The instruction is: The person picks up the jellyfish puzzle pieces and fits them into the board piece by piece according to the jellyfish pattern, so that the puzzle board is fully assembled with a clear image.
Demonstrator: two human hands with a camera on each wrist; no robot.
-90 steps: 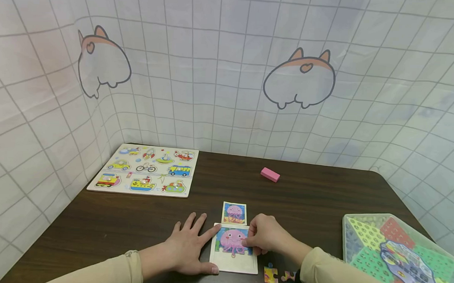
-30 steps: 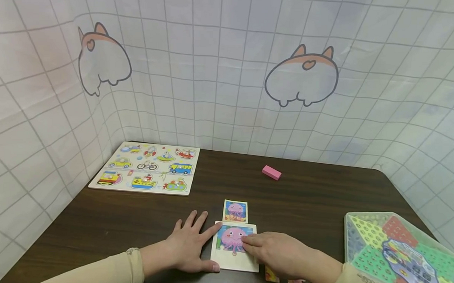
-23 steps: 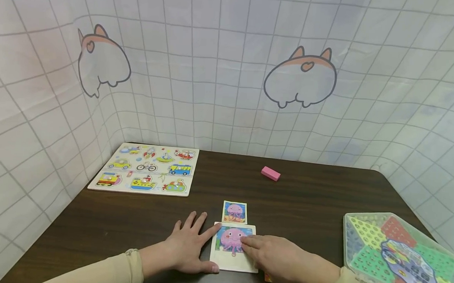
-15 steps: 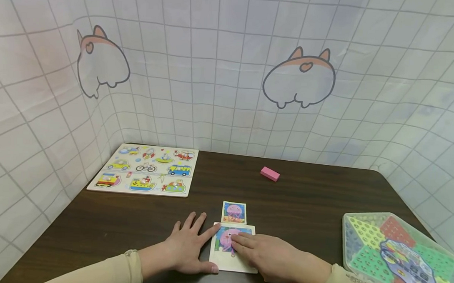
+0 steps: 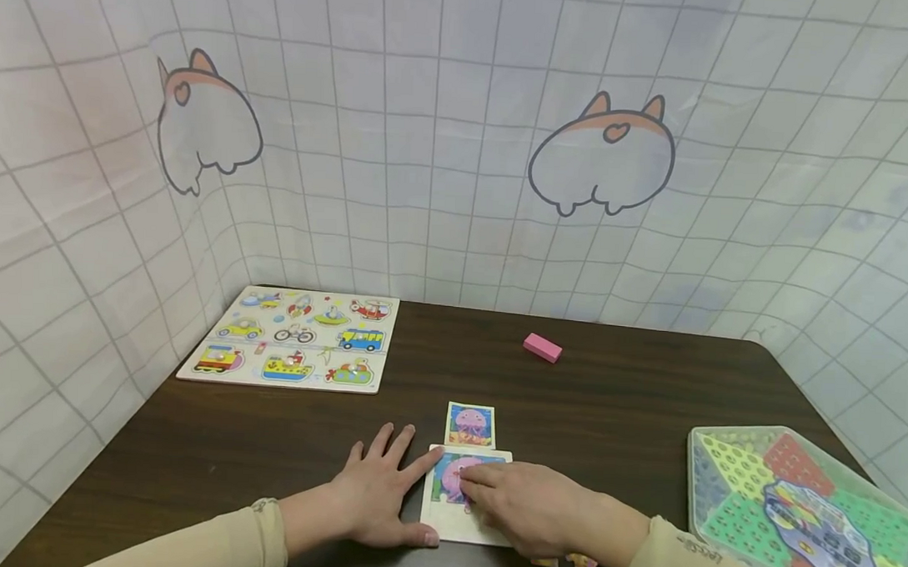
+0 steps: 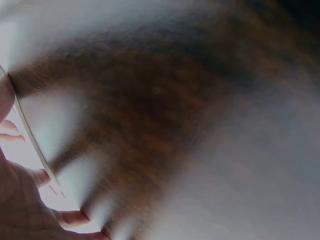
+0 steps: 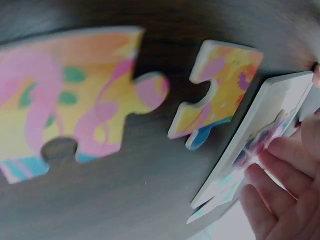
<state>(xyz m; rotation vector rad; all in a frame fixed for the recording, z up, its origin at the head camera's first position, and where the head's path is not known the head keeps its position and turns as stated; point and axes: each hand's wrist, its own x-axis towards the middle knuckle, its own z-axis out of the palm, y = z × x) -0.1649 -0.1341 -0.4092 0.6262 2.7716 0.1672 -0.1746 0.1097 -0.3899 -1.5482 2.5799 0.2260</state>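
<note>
A white puzzle tray (image 5: 456, 530) lies near the table's front edge, its upper part filled with a pink jellyfish picture (image 5: 450, 479). My left hand (image 5: 375, 498) is spread on the table, its index fingertip at the tray's upper left corner and its thumb at the lower left edge. Over the right side of the picture lies my right hand (image 5: 532, 507), straight fingers resting on the jellyfish and hiding part of it. In the right wrist view, one puzzle piece (image 7: 225, 75) and a bigger-looking puzzle piece (image 7: 100, 65) lie on the table beside the tray.
A small jellyfish picture card (image 5: 471, 424) sits just behind the tray. Back left is a vehicle peg board (image 5: 287, 338); a pink block (image 5: 543, 347) lies farther back. A clear box with a colourful game board (image 5: 807, 504) stands at right. Patterned cloth (image 5: 444, 150) hangs behind the table.
Three seconds ago my right fingers were bent at the picture's right edge. They have since straightened onto it and slid left across the jellyfish. My left hand has stayed in place.
</note>
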